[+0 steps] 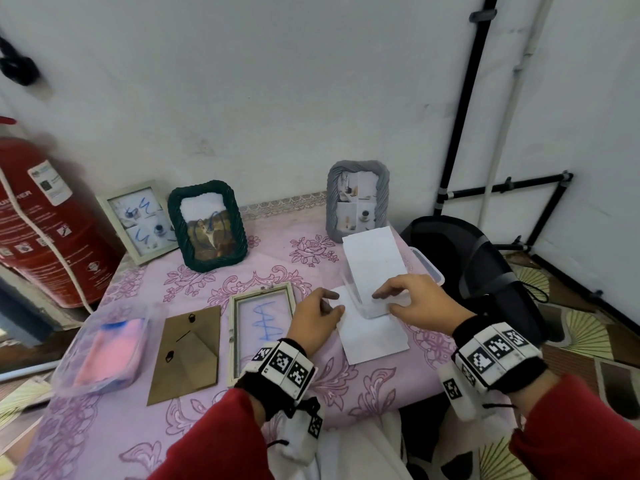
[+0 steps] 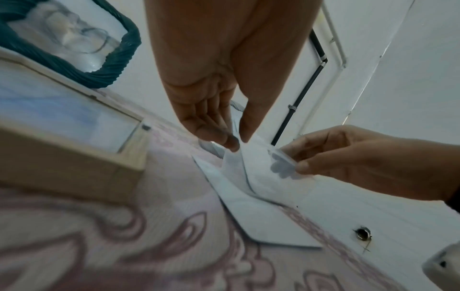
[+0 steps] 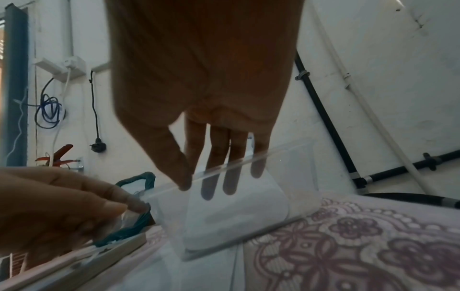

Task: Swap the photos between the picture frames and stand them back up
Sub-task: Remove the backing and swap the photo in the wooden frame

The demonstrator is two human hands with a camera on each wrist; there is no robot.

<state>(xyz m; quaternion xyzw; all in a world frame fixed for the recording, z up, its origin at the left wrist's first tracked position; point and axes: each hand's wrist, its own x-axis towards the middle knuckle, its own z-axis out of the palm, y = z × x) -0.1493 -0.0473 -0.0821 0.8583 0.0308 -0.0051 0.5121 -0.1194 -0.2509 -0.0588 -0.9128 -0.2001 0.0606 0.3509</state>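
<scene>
A wooden frame (image 1: 263,327) lies flat and open on the pink cloth, showing a blue scribble, and its brown backing board (image 1: 187,355) lies to its left. To the right, a clear plastic container (image 1: 420,263) holding a white photo sheet (image 1: 372,258) stands on another white sheet (image 1: 374,337). My left hand (image 1: 329,306) pinches the container's near left corner (image 2: 232,157). My right hand (image 1: 388,299) grips the near rim (image 3: 224,169), thumb outside and fingers inside. A white frame (image 1: 138,221), a dark green frame (image 1: 207,226) and a grey frame (image 1: 356,199) stand at the back.
A second clear tub (image 1: 104,351) with a pink cloth sits at the table's left front. A red fire extinguisher (image 1: 45,220) stands left of the table, and a black chair (image 1: 478,271) is close on the right. A wall rises right behind the frames.
</scene>
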